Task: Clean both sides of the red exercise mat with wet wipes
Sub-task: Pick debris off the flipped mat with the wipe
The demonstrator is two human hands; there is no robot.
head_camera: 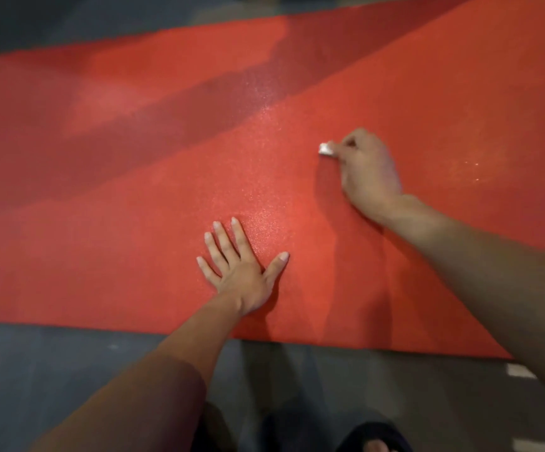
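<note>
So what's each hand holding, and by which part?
Right hand grips a bunched wet wipe, one end showing. Left hand holds nothing, flat on the mat.

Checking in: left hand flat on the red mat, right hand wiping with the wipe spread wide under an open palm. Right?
Not quite. The head view shows the right hand pinching a small wadded wipe in curled fingers, not spread under an open palm. The left hand does lie flat on the mat.

The red exercise mat (pixel 166 197) is showing a matt, finely grained foam-like surface, glinting damply at frame centre. The small white wipe (pixel 326 149), right of centre, is looking soft. The grey floor (pixel 68 370), lower left, is appearing smooth and dull.
</note>
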